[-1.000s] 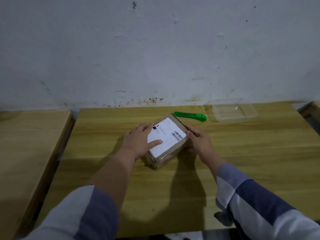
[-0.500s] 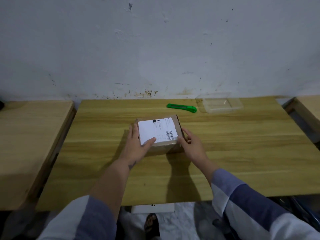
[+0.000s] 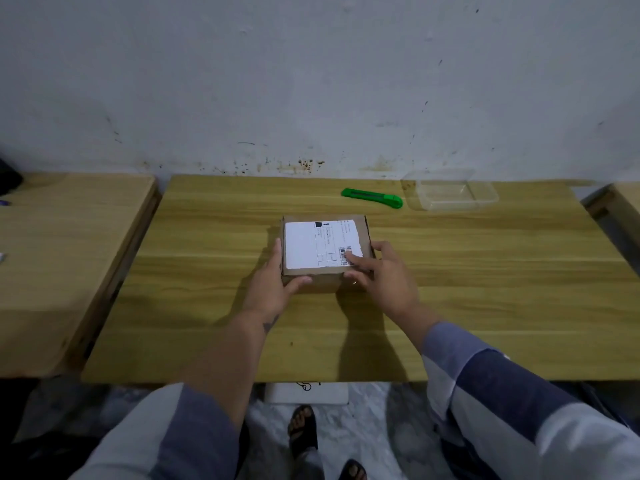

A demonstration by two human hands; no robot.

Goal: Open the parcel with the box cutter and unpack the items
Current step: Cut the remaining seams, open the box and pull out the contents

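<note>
I see both hands, left hand (image 3: 268, 289) and right hand (image 3: 382, 277), gripping the label-topped brown cardboard parcel (image 3: 325, 252). The green plastic box cutter (image 3: 372, 197) lies untouched; releasing one hand to fetch it may let the parcel slide.

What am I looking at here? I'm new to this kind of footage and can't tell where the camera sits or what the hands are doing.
The camera is worn on a person's head and looks forward and down, so you see their own two arms reaching out. There is no machine. On the wooden table sits a cardboard parcel with a white shipping label on top. The left hand grips its left side and near edge; the right hand holds the right side, fingers resting on the label. Further back lie a green box cutter, untouched, and beside it, to its right, a clear plastic container. The parcel looks closed.
</note>
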